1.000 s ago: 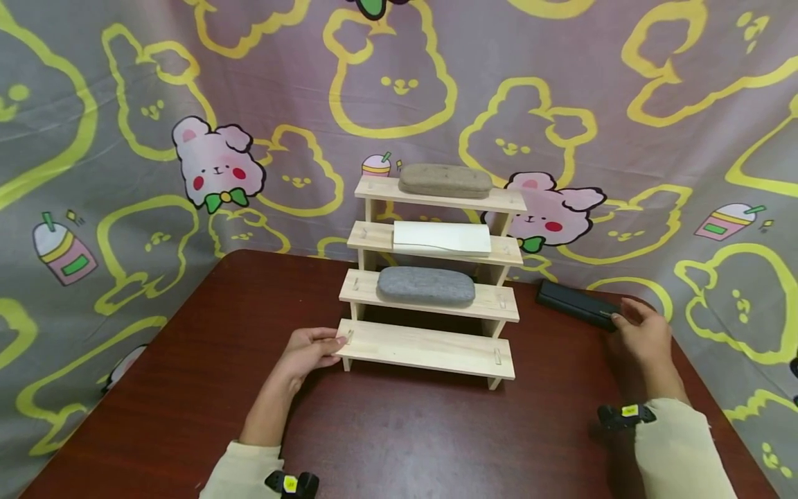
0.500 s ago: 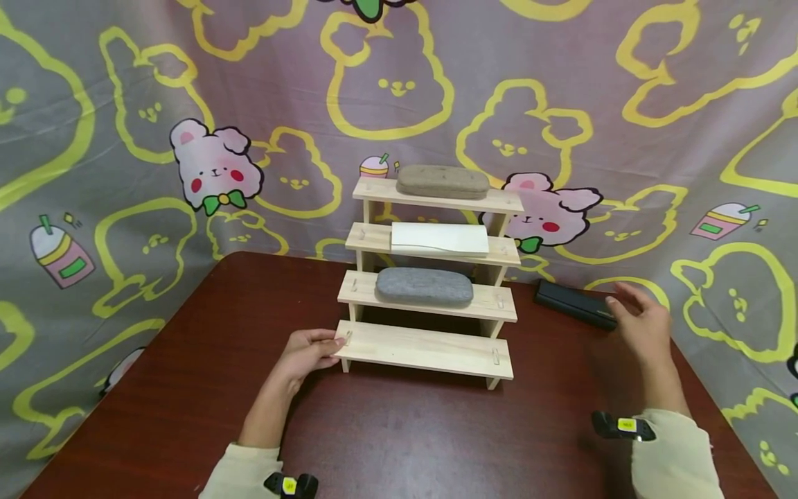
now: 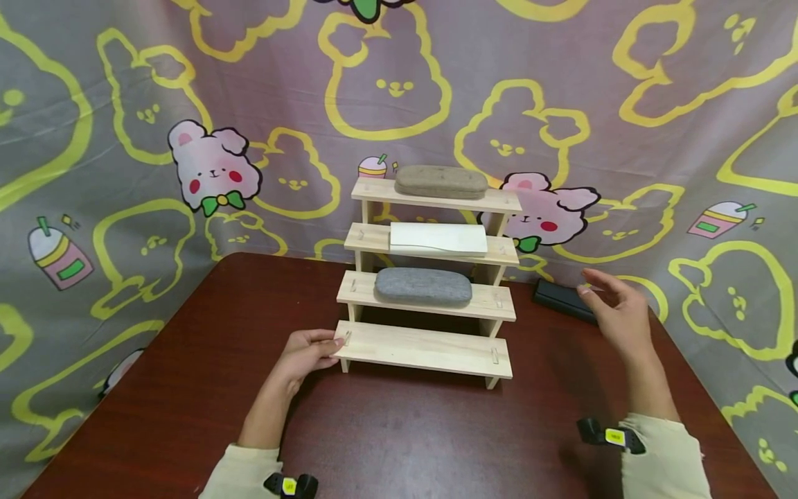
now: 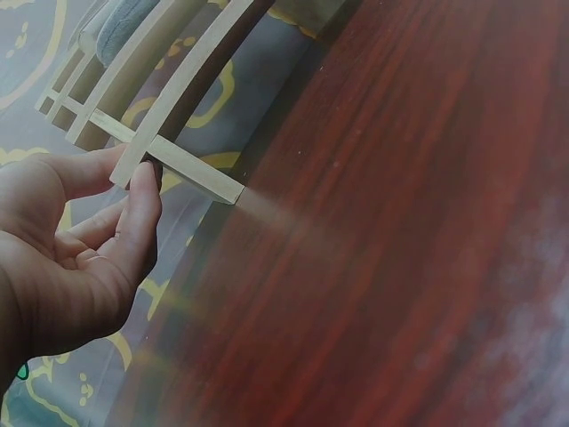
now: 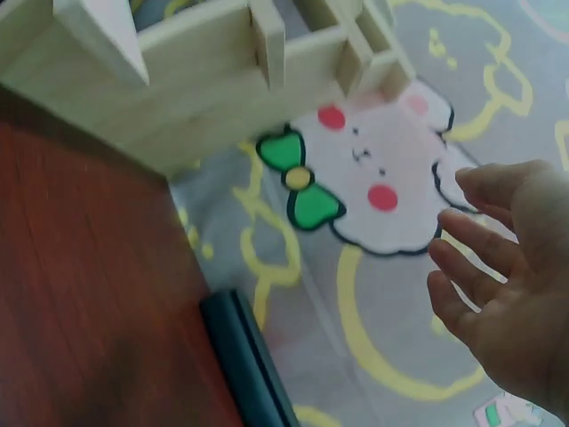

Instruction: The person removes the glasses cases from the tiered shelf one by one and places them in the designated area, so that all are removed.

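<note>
A pale wooden stepped shelf (image 3: 424, 348) stands on the dark red table. My left hand (image 3: 304, 355) pinches the left end of its lowest step between thumb and fingers; the left wrist view shows the thumb against the board's edge. My right hand (image 3: 618, 320) hovers at the right with fingers loosely bent, overlapping the right end of a black oblong case (image 3: 557, 296) in the head view. In the right wrist view that hand (image 5: 520, 276) holds nothing, apart from the black case (image 5: 242, 351). A grey glasses case (image 3: 424, 286) lies on the second step up.
Above the grey case, a white flat-looking case (image 3: 438, 238) lies on the third step, and a brown glasses case (image 3: 441, 181) on the top one. A patterned curtain (image 3: 262, 76) hangs behind the table (image 3: 399, 430) and along its sides.
My right hand has drawn off the black case's right end and moved left and slightly up, fingers loosened. The black case stays in place. My left hand keeps its hold on the shelf.
</note>
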{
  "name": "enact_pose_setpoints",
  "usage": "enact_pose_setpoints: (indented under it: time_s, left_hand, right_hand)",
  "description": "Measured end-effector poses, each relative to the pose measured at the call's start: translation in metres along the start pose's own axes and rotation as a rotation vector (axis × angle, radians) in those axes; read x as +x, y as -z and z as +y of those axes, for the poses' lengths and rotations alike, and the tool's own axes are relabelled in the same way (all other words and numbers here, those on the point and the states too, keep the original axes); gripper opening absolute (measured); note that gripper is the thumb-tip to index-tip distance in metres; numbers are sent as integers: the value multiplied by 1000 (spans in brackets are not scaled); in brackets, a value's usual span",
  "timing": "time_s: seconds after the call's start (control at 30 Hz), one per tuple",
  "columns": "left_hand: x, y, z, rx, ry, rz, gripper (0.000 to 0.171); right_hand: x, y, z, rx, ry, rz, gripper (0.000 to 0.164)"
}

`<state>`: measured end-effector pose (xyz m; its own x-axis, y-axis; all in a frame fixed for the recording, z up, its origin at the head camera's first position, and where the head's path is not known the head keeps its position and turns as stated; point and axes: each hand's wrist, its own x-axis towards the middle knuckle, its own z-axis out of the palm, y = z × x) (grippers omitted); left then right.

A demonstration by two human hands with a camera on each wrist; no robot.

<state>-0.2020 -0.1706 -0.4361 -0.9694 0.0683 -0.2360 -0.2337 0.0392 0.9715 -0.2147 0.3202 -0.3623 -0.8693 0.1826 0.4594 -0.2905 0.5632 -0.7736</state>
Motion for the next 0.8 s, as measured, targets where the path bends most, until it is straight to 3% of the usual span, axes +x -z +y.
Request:
enact_pose_setpoints:
  time_s: [0.37,0.8]
  left_hand:
    - [0,0,1,12,-4,1,48]
    - [0,0,-1,12,-2,4,47]
  right_hand:
    - [-8,-23,-37,-70,128,-168,35]
    - [-8,-54,-59,-107,225,-323,35]
